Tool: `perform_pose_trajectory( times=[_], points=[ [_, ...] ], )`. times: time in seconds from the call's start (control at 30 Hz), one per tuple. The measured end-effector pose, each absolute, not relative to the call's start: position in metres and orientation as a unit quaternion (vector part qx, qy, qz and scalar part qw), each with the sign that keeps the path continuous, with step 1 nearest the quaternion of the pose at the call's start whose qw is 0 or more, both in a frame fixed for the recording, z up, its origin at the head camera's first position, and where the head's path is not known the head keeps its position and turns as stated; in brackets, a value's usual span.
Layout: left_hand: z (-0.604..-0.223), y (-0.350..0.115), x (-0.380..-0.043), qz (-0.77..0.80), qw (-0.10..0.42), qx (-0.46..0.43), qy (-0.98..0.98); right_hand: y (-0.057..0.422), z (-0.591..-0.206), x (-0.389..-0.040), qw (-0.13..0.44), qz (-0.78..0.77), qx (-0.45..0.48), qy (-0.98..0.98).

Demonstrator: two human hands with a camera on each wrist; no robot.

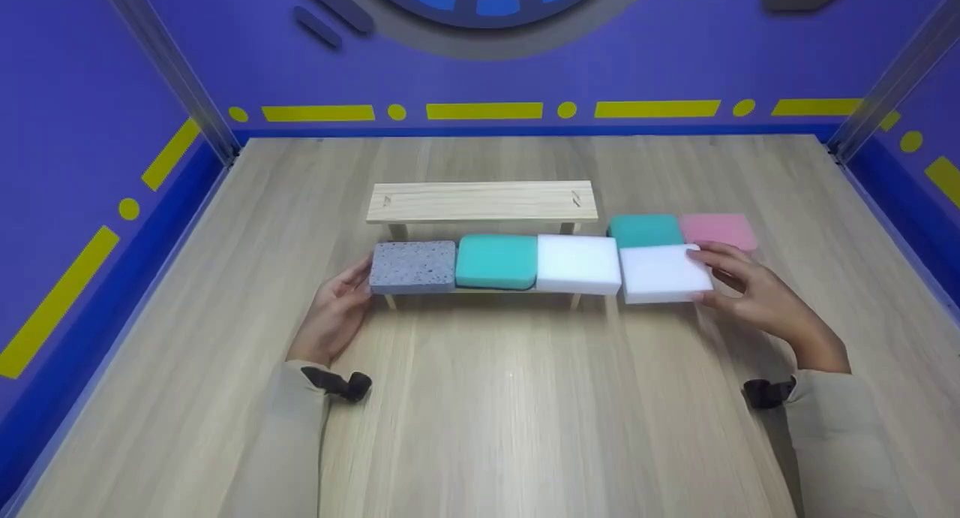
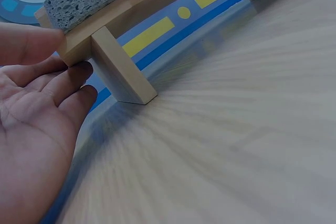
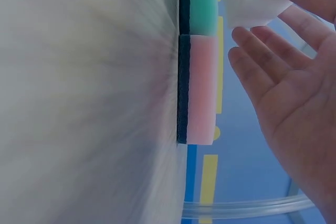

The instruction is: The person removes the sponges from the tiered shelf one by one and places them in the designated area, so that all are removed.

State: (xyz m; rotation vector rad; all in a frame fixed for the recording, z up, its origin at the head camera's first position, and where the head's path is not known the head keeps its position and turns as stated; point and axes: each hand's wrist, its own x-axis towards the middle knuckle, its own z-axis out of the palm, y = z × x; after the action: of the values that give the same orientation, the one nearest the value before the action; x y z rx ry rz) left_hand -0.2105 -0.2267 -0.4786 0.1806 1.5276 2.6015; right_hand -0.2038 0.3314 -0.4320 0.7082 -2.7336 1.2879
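Observation:
A small wooden bench (image 2: pixel 107 24) carries a row: a grey pumice stone (image 1: pixel 413 267) at the left, a green sponge (image 1: pixel 496 261) in the middle and a white sponge (image 1: pixel 578 263) at the right. At the bench's left end, my left hand (image 1: pixel 334 308) holds the plank, with the thumb beside the stone and fingertips under the board. My right hand (image 1: pixel 750 296) grips a second white sponge (image 1: pixel 664 273) by its right end, just past the bench's right end. That sponge is raised above the table in the right wrist view.
Behind the row stands another wooden bench (image 1: pixel 480 202) with a bare top. On the table (image 1: pixel 495 413), a green sponge (image 1: pixel 645 230) and a pink sponge (image 3: pixel 202 90) lie side by side behind the held sponge. Blue panels (image 1: pixel 480 82) wall the table at back and sides.

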Motion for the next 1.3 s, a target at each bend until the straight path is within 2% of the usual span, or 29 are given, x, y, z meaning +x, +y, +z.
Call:
perform_pose_trajectory(
  times=[0.57,0.87,1.3],
  points=[
    [-0.4781,-0.2267,-0.2082,0.857,0.064,0.063,0.507,0.3302,-0.4347,-0.2031,-0.006,0.372,0.218,-0.902],
    [-0.4769,-0.2266,-0.2092,0.858,0.061,0.058,0.506,0.3302,-0.4321,-0.2028,-0.041,0.348,0.194,-0.916],
    [-0.4759,-0.2279,-0.2085,0.847,0.062,0.057,0.524,0.3301,-0.4346,-0.2043,-0.032,0.363,0.209,-0.908]
  ],
)
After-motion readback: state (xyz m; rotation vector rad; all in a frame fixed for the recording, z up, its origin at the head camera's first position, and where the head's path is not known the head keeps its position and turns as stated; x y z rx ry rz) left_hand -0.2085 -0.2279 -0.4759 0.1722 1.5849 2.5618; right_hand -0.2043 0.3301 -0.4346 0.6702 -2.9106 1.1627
